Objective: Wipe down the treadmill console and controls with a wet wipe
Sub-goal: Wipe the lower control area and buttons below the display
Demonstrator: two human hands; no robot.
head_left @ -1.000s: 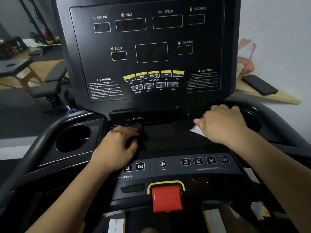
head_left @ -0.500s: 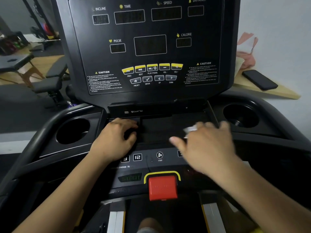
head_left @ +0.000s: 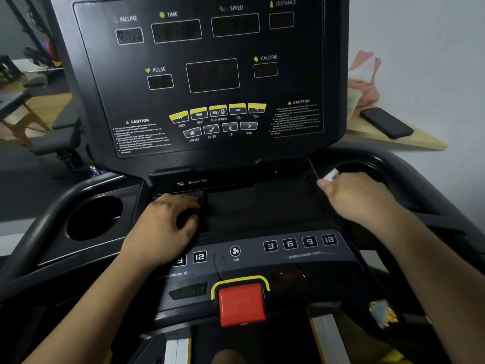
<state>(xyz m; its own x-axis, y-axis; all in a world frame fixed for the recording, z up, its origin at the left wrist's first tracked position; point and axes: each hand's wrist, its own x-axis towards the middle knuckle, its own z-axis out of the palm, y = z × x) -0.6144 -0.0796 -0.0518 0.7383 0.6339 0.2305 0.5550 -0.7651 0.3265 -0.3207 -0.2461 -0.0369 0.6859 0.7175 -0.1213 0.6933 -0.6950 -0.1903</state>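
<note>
Wet wipe [head_left: 331, 175] shows only as a white corner poking out past the fingertips of the right hand [head_left: 359, 198]. That hand is curled over the wipe and appears to press it down at the right edge of the console's flat tray [head_left: 262, 206], at about 2 o'clock from the red stop button [head_left: 241, 303]. Bunching the wipe under the fingers rather than spreading it suits pushing it into the seam between the tray and the right cup holder [head_left: 367, 168], just beside the hand at 1 o'clock.

The left hand [head_left: 162, 224] holds nothing. Its bent fingers rest on the tray's left section, at about 10 o'clock from the stop button, probably as a brace for leaning in.

The upright display panel [head_left: 210, 74] at 12 o'clock and the speed-choice keys [head_left: 299, 243] at 1 o'clock from the stop button sit within reach. Whether either has been wiped cannot be told.
</note>
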